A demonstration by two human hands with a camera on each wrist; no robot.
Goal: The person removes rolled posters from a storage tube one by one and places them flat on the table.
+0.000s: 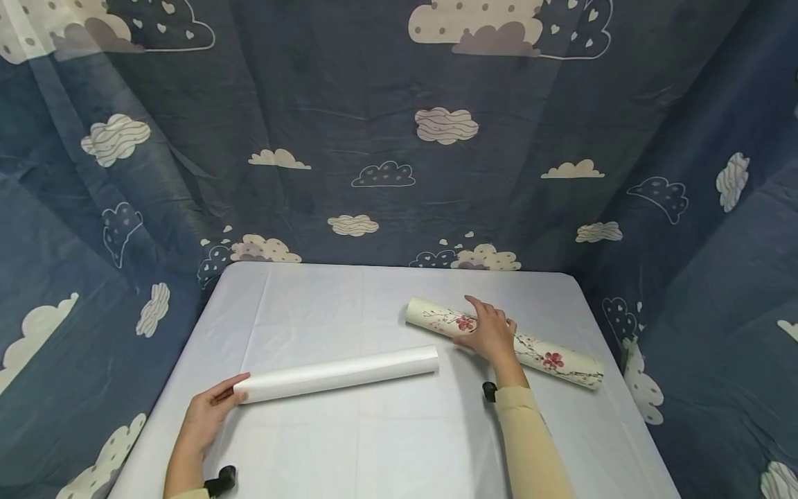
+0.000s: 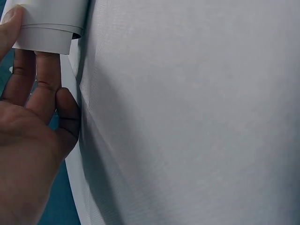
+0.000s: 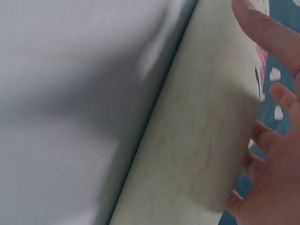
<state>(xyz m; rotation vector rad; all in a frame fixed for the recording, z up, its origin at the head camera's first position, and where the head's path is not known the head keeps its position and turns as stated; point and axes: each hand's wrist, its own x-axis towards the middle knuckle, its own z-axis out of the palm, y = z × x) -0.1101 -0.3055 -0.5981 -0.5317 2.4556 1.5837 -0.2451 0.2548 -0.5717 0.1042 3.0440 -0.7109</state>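
Observation:
In the head view, a plain white roll (image 1: 339,374) lies slantwise on the white table. My left hand (image 1: 208,412) pinches its left end, the thumb on the outside; the left wrist view shows the fingertips hidden behind the roll's edge (image 2: 47,40). Farther back on the right lies a thicker cream roll (image 1: 555,357) printed with red blossoms and dark branches. My right hand (image 1: 489,333) spans this blossom roll from above, left of its middle. From the right wrist, the thumb lies over the roll (image 3: 187,117) and several fingertips disappear behind its edge.
The white-covered table (image 1: 312,457) has rounded far corners. Dark blue cloth (image 1: 361,90) with a cloud pattern hangs behind it and along both sides. Each wrist wears a dark strap device, one at the left wrist (image 1: 221,480), one at the right wrist (image 1: 490,391).

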